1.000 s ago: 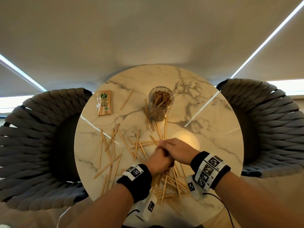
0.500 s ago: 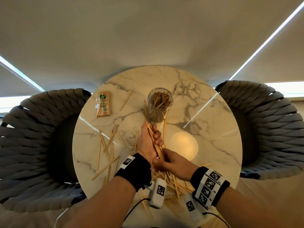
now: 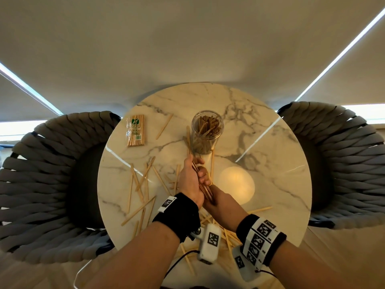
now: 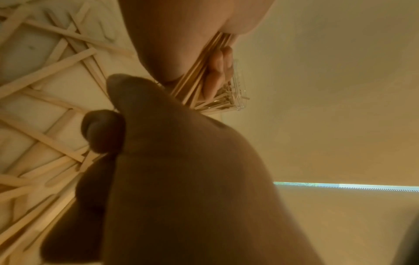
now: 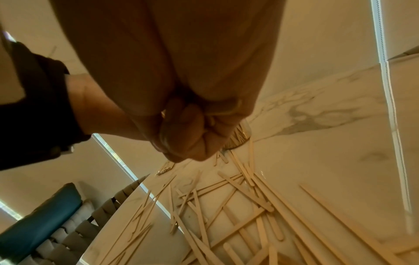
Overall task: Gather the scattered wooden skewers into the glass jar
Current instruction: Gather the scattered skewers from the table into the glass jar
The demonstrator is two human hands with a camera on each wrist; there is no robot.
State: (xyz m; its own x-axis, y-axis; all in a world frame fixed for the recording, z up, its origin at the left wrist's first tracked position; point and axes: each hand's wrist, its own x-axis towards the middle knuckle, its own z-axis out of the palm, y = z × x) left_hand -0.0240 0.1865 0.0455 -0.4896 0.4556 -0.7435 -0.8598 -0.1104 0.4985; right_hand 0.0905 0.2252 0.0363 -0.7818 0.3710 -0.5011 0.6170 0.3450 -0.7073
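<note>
A clear glass jar (image 3: 207, 132) stands upright on the round marble table (image 3: 270, 174), holding several wooden skewers. My left hand (image 3: 190, 178) grips a bundle of skewers (image 3: 203, 184) just in front of the jar, the bundle pointing toward it. My right hand (image 3: 216, 200) is curled round the bundle's near end. In the left wrist view the bundle (image 4: 199, 71) runs under my left fingers (image 4: 218, 71), with the jar (image 4: 235, 93) behind. The right wrist view shows my right hand (image 5: 192, 134) as a tight fist. Several loose skewers (image 3: 143, 180) lie scattered left of and below my hands.
A sealed packet of skewers (image 3: 135, 130) lies at the table's far left. One single skewer (image 3: 164, 127) lies beside it. Woven grey chairs stand at the left (image 3: 41, 184) and the right (image 3: 343, 163) of the table. More skewers (image 5: 249, 206) are piled near the front edge.
Both hands have lifted a bundle of skewers off the pile near the front edge and carried it toward the jar. My left hand now holds it higher along its length.
</note>
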